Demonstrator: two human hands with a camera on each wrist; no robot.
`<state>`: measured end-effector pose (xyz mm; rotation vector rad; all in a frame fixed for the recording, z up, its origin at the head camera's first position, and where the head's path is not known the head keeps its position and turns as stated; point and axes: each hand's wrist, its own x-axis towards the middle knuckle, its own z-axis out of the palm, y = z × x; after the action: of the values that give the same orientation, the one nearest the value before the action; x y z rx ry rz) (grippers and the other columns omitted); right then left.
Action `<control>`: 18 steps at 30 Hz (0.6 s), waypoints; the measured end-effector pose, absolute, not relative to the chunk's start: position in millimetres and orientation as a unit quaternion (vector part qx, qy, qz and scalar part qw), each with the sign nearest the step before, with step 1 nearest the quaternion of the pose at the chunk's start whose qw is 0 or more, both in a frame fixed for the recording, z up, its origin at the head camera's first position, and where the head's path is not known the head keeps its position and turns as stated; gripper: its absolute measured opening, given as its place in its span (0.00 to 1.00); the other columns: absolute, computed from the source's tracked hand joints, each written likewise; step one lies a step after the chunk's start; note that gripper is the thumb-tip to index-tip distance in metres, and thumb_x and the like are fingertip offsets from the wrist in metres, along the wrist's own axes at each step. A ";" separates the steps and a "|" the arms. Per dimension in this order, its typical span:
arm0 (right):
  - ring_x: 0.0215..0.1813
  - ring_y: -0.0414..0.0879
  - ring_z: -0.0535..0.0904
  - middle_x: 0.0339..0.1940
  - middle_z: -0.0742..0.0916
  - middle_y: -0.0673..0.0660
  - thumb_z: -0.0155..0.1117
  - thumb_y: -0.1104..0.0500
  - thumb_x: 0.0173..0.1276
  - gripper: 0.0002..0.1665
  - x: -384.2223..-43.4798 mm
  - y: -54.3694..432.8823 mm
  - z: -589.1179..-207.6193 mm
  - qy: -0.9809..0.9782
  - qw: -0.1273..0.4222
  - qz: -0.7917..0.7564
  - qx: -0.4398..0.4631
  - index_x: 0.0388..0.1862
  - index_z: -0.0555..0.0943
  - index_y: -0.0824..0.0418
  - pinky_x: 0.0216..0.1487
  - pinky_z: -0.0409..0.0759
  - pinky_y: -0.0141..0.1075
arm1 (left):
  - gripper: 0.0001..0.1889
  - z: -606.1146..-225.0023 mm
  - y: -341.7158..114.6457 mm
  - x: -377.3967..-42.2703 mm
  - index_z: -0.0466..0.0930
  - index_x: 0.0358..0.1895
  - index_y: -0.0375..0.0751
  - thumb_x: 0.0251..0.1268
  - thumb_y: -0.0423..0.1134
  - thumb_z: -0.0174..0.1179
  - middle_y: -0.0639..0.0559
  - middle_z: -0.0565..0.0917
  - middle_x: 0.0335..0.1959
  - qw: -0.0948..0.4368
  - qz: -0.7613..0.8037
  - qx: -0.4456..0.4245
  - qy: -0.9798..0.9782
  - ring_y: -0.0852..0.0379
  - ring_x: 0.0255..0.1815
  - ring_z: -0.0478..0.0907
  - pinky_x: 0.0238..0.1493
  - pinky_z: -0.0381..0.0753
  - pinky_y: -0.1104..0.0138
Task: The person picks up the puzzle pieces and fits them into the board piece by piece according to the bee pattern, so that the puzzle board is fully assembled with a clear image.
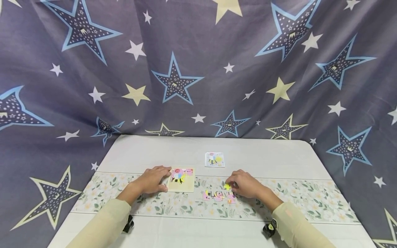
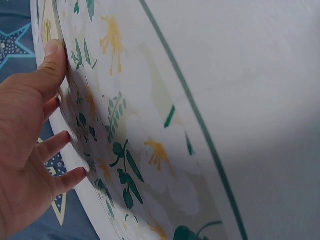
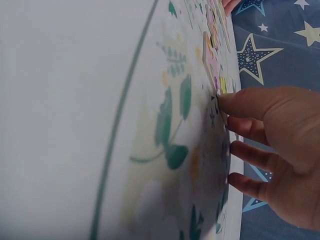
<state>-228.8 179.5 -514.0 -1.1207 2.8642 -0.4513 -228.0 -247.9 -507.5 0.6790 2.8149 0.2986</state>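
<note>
A square wooden puzzle board [image 1: 182, 187] lies on the table with a partly filled bee picture inside its frame. My left hand [image 1: 152, 179] rests along the board's left edge, fingers at the upper corner and thumb lower down. In the left wrist view the thumb [image 2: 54, 52] lies at the board's edge and the other fingers are spread. My right hand [image 1: 245, 184] pinches a yellow puzzle piece [image 1: 227, 187] at its right side, low over the cloth. Just below are several loose pink, yellow and black puzzle pieces [image 1: 218, 196].
Behind the pieces lies a small picture card [image 1: 214, 159] with a similar bee. A floral strip [image 1: 297, 196] crosses the white table [image 1: 198, 230]. A star-patterned curtain [image 1: 198, 75] hangs behind and at both sides.
</note>
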 end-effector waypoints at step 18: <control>0.44 0.42 0.79 0.31 0.84 0.44 0.73 0.59 0.62 0.13 -232.8 172.4 -510.5 0.913 -0.016 -0.152 -0.378 0.46 0.89 0.52 0.51 0.79 0.43 | 0.42 -507.6 -247.7 -228.2 0.69 0.74 0.45 0.60 0.60 0.69 0.45 0.66 0.79 0.111 0.092 0.231 0.962 0.39 0.80 0.61 0.72 0.65 0.35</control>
<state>-232.8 172.4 -510.5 -1.1997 2.8978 -0.4816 -228.2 -247.7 -507.6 0.6784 2.8260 0.2690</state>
